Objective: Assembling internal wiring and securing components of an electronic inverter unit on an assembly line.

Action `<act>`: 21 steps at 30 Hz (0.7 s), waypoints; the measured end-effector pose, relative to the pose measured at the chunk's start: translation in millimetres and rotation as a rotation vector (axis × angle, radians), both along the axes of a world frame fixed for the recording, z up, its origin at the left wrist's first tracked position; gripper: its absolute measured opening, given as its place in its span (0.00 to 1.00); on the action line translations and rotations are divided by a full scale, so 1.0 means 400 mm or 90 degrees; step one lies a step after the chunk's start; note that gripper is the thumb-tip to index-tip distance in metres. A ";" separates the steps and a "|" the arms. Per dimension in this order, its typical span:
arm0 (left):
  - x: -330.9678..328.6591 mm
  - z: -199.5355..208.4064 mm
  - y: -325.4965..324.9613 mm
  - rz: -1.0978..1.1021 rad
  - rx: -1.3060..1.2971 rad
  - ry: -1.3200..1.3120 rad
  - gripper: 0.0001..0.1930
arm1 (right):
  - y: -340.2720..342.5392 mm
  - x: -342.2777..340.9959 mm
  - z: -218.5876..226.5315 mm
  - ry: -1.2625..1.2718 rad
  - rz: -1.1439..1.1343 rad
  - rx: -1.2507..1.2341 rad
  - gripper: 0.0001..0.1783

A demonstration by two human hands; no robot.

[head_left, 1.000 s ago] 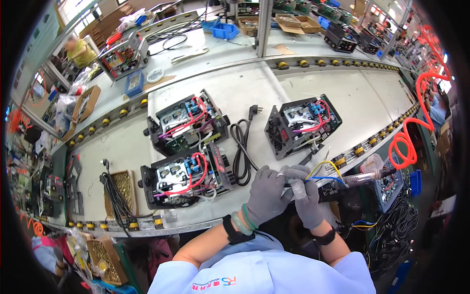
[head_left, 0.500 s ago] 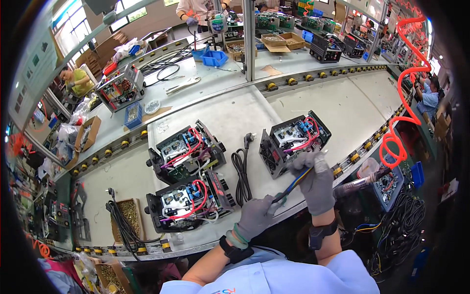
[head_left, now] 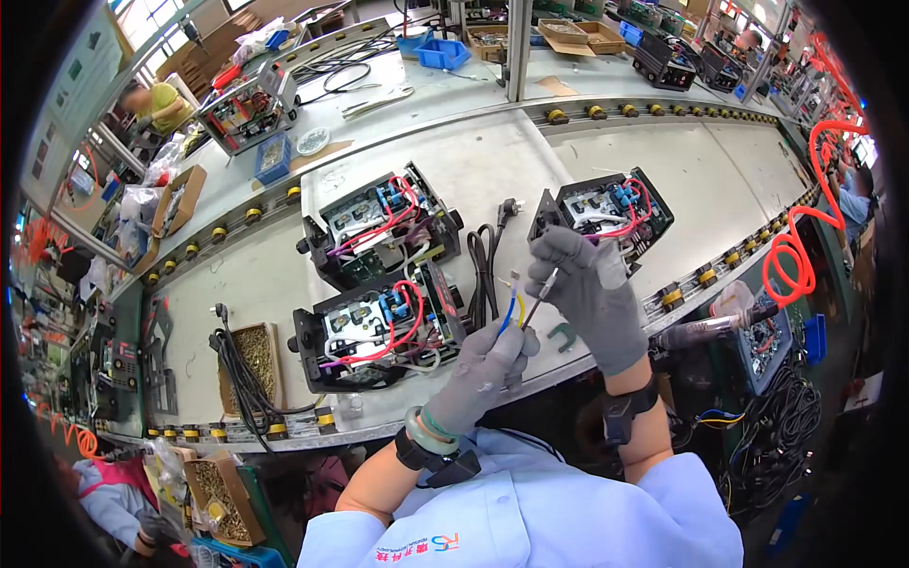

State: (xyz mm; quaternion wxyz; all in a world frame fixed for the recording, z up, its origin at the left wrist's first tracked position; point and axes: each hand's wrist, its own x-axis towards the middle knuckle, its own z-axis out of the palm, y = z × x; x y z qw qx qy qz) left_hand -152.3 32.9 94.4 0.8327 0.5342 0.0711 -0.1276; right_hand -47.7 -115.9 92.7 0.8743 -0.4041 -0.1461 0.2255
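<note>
My left hand [head_left: 473,379], in a grey glove, closes round a power cable, its blue and yellow wires [head_left: 508,312] sticking up from the fingers. My right hand [head_left: 598,308], gloved too, pinches the metal-tipped end of a dark wire [head_left: 540,301] from the same bunch. Just beyond the right hand stands an open black machine unit [head_left: 606,210] with red wires. Two similar units, an upper one [head_left: 379,227] and a lower one [head_left: 379,327], stand to the left. Between the units lies a coiled black cable with a plug [head_left: 485,270].
A box of small brass-coloured parts [head_left: 251,364] and another black cable [head_left: 237,374] lie at left. Yellow rollers [head_left: 672,298] line the bench edge. A power screwdriver [head_left: 705,329] and red coiled hose [head_left: 791,265] are at right. A green hook-shaped piece [head_left: 561,338] lies near the front edge.
The wire ends, bunched in my right hand before, are now spread apart. My left hand has moved up close to them, and my right hand pinches only one wire. The view has shifted.
</note>
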 end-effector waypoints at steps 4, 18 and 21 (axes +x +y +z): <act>0.003 -0.014 0.017 -0.013 -0.044 -0.002 0.18 | -0.018 -0.036 0.007 -0.201 0.188 -0.388 0.20; -0.021 -0.038 0.032 0.014 0.045 -0.047 0.19 | -0.010 -0.033 0.011 0.002 -0.025 -0.214 0.17; -0.018 -0.045 0.023 0.053 0.029 -0.054 0.18 | -0.006 -0.042 0.014 -0.024 -0.021 -0.298 0.16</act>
